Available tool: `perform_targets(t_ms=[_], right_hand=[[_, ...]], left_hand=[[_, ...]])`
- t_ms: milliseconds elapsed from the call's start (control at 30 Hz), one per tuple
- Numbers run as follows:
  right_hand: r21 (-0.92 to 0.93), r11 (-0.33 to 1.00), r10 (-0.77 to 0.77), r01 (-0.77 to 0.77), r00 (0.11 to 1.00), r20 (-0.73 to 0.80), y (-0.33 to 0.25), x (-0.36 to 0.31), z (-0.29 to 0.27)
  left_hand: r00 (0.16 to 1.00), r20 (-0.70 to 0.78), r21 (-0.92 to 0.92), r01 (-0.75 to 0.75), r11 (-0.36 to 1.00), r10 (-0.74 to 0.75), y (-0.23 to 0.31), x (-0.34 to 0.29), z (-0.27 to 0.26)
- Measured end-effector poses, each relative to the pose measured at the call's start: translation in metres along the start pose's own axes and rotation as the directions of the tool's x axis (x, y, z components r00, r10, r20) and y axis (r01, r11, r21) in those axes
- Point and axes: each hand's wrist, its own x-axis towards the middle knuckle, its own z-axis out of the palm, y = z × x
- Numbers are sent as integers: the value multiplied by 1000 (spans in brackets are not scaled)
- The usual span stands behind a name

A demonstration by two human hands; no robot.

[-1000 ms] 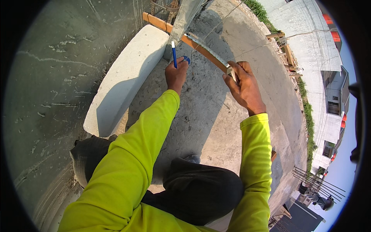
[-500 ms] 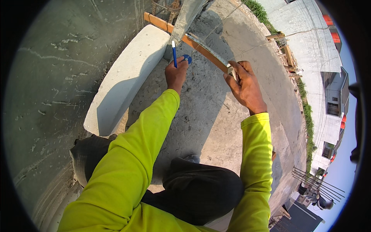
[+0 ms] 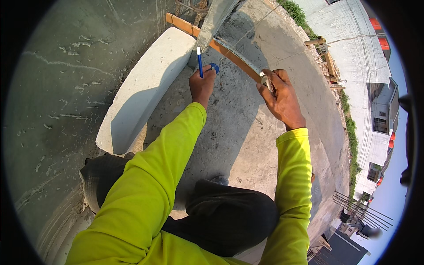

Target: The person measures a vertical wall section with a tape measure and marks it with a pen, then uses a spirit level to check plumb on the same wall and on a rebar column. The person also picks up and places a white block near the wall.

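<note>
My left hand (image 3: pixel 202 86) is closed around a blue pen (image 3: pixel 200 62) with a white tip, which points up and away from me. A blue round disc (image 3: pixel 213 67) shows at its fingertips; I cannot make out what it belongs to. My right hand (image 3: pixel 282 99) is closed on the near end of a long orange-brown straight bar (image 3: pixel 238 61) with a pale edge. From there the bar runs away to the left, past a grey upright piece (image 3: pixel 215 21) that hides part of it. A pale rectangular block (image 3: pixel 143 84) lies left of my left hand, against the wall.
A rough grey wall (image 3: pixel 66 88) rises on the left. Grey concrete floor (image 3: pixel 221 115) lies between my arms, partly in shadow. Rusty rebar (image 3: pixel 201 11) stands at the far end, with thin strings crossing nearby. Wood scraps (image 3: pixel 330 64) and grass (image 3: pixel 351 128) line the right.
Both hands and the bar keep almost the same place, with only a slight shift in the picture.
</note>
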Motion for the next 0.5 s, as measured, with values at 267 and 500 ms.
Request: perform_targets(t_ms=[267,500], right_hand=[[-2,1000,-26,26,1000,-14,1,0,0],[-12,999,-41,41,999,-17,0,1,-2]], left_hand=[[998,-41,-15,-45,999,44,-4,1,-1],[997,-48,-41,-55,998,53,-6,1,-3]])
